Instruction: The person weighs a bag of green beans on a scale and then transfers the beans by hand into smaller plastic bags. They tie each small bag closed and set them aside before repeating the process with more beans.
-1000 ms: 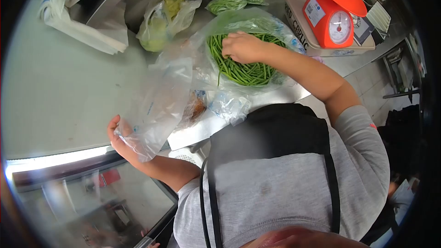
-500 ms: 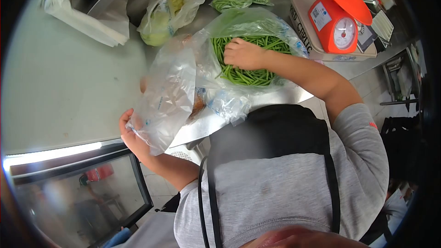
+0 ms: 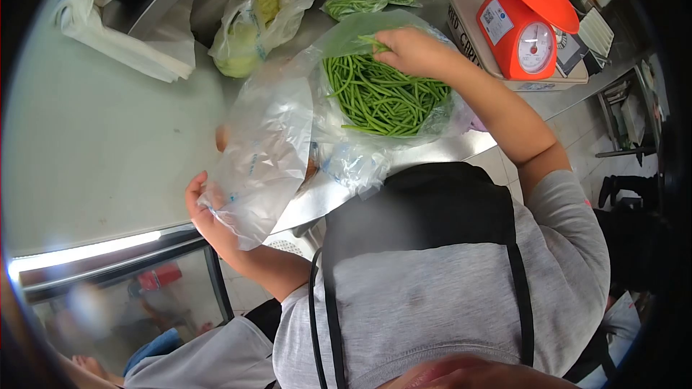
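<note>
A large open plastic bag (image 3: pixel 461 119) on the steel counter is full of cut green beans (image 3: pixel 386 101). Above the far side of the pile, my right hand (image 3: pixel 412 52) is closed on a small bunch of green beans, whose ends stick out past the fingertips. At the left, my left hand (image 3: pixel 202 198) grips the edge of a second clear plastic bag (image 3: pixel 263 173), which hangs loosely between it and the beans. Brown contents behind this bag are partly hidden.
An orange kitchen scale (image 3: pixel 515 39) stands on a lidded box (image 3: pixel 461 18) at the right. Two small bags of green vegetables (image 3: pixel 357 1) and a bag of leafy greens (image 3: pixel 249 36) lie farther back. A person's grey-clothed leg (image 3: pixel 209 353) shows at lower left.
My right hand has risen out of the pile, moving back and right with some beans in its fingers. My left hand keeps its hold. A person's leg has come into view at lower left.
</note>
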Available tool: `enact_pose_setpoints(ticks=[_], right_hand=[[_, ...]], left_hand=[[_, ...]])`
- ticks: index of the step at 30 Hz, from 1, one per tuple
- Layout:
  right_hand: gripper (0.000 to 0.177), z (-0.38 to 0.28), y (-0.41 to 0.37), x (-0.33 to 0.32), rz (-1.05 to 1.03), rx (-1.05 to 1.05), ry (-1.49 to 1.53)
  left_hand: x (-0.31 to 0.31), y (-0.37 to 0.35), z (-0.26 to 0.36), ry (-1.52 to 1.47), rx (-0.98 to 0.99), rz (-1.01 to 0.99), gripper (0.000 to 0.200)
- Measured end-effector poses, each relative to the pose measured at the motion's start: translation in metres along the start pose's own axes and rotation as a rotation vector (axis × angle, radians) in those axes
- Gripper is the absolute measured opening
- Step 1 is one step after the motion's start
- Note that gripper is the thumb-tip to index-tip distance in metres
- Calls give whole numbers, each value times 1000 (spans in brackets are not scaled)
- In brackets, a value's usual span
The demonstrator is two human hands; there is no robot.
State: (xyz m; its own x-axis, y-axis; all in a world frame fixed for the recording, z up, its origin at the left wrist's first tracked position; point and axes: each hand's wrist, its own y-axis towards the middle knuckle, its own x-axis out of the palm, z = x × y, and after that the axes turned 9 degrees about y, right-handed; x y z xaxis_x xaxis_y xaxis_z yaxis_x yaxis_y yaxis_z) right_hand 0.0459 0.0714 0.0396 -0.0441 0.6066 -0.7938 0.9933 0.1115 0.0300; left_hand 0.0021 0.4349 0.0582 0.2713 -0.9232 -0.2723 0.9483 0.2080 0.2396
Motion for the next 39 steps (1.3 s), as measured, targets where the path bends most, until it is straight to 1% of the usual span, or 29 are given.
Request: enact_pose_setpoints(ticks=[1, 4, 6, 7, 8, 10, 11, 12, 14, 15, 17, 18, 19, 20, 22, 23, 24, 25, 26, 27, 28, 29, 31, 32, 34, 36, 37, 38, 39], right_hand=[[25, 1, -1, 6, -43, 49, -39], [34, 9, -5, 33, -113, 154, -129], [42, 17, -10, 59, -110, 185, -191], [46, 19, -14, 75, -94, 189, -226], [51, 17, -16, 80, -77, 191, -263], [57, 16, -19, 81, -107, 147, -220], [60, 14, -22, 79, -122, 127, -197], [64, 13, -24, 77, -135, 108, -175], [68, 14, -29, 66, -98, 121, -10], [70, 16, -32, 62, -78, 126, 71], [68, 36, -33, 63, 70, 60, 285], [67, 40, -32, 61, 143, 27, 391], [53, 43, -33, 56, 193, -1, 459], [49, 37, -35, 45, 120, 125, 497], [42, 23, -37, 24, -26, 377, 573], [34, 59, -32, 55, 257, -18, 534], [33, 73, -31, 68, 301, -92, 477], [33, 82, -30, 78, 344, -164, 419], [32, 86, -31, 82, 387, -237, 361], [28, 79, -35, 77, 217, -9, 524], [28, 76, -34, 74, 269, -7, 602], [27, 71, -33, 70, 320, -5, 681], [24, 60, -33, 60, 382, 24, 788], [24, 53, -33, 55, 449, -35, 792], [24, 44, -34, 51, 582, -154, 797], [26, 50, -37, 61, 506, -63, 704], [28, 55, -39, 68, 469, -19, 656], [31, 62, -40, 75, 430, -49, 513], [34, 67, -40, 81, 390, -80, 370]], left_hand=[[0, 0, 0, -67, -20, -19, 41], [9, -9, 17, 155, -12, -132, 45], [19, -8, 16, 238, 188, -141, 31], [22, -7, 16, 279, 289, -144, 29], [24, -7, 16, 373, 337, -191, 27], [26, -7, 15, 559, 428, -280, 22], [28, -7, 23, 528, 436, -325, 15], [27, -6, 26, 505, 422, -372, 15], [26, -3, 32, 457, 395, -462, 15], [27, -5, 38, 334, 305, -423, 15], [34, -12, 55, 86, 122, -342, 14], [38, -18, 67, -48, 88, -296, 15], [44, -25, 79, -183, 51, -250, 15], [47, -29, 86, -316, 14, -205, 17], [28, -13, 62, -249, 163, -379, 21], [20, -4, 48, -199, 281, -438, 23], [17, 0, 42, -148, 398, -495, 24], [23, -12, 63, 53, 381, -441, 24], [24, -8, 56, -27, 329, -471, 22], [25, -2, 43, -109, 277, -498, 22], [25, 2, 35, -192, 226, -523, 21], [28, -3, 36, -302, 46, -500, 17], [25, 1, 31, -222, 99, -589, 17], [24, 2, 31, -183, 124, -633, 16], [23, 1, 36, -98, 29, -552, 16], [24, -2, 38, -96, 34, -477, 17], [25, -4, 37, -139, 87, -442, 17], [27, -6, 36, -182, 140, -408, 18], [32, -7, 46, -177, 166, -460, 18]])
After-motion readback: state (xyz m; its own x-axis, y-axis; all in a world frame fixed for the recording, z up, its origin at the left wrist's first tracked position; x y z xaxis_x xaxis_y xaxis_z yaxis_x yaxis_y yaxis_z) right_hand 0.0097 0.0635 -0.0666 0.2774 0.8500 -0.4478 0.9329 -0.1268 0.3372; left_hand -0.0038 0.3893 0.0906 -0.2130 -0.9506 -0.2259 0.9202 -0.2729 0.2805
